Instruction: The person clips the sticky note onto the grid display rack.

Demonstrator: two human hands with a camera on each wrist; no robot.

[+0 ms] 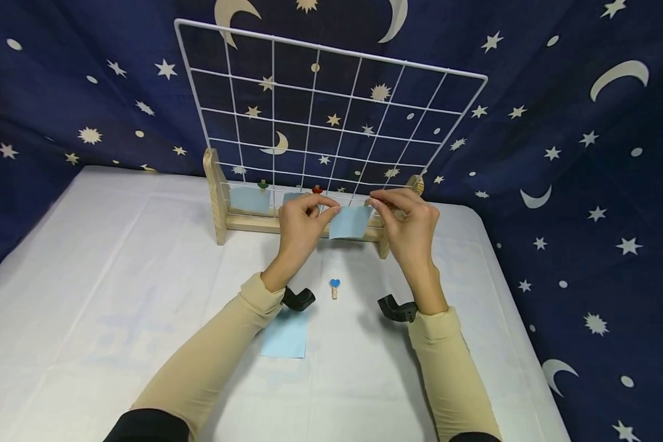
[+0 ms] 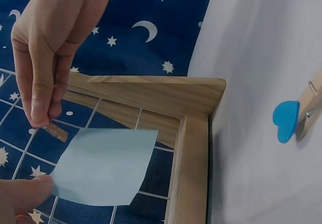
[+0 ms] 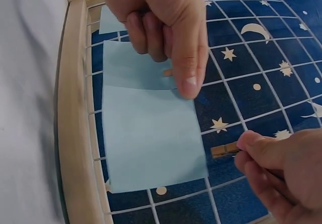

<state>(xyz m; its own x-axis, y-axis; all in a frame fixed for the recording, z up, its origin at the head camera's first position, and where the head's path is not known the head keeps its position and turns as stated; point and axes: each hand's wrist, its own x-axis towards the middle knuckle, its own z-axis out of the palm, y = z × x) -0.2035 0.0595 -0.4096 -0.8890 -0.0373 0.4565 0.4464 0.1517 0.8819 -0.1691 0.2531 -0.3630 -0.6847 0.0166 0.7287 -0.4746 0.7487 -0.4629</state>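
Observation:
My left hand (image 1: 301, 224) pinches the upper left corner of a light blue paper sheet (image 1: 349, 222) in front of the white wire grid. In the right wrist view, the left thumb lies on the sheet (image 3: 153, 133) at its edge. My right hand (image 1: 411, 221) holds a small wooden clothespin (image 3: 225, 150) between thumb and fingertips. The clothespin points toward the sheet's free upper corner, a short gap away, in both wrist views. On the white table, between my forearms, lies another clothespin with a blue heart (image 1: 334, 288).
The grid stands in a wooden frame (image 1: 252, 223). Two more blue sheets hang low on it, near a green-topped clip (image 1: 262, 184) and a red-topped clip (image 1: 317, 189). Another blue sheet (image 1: 285, 339) lies on the table, partly under my left forearm. A starry dark blue cloth (image 1: 574, 166) hangs behind.

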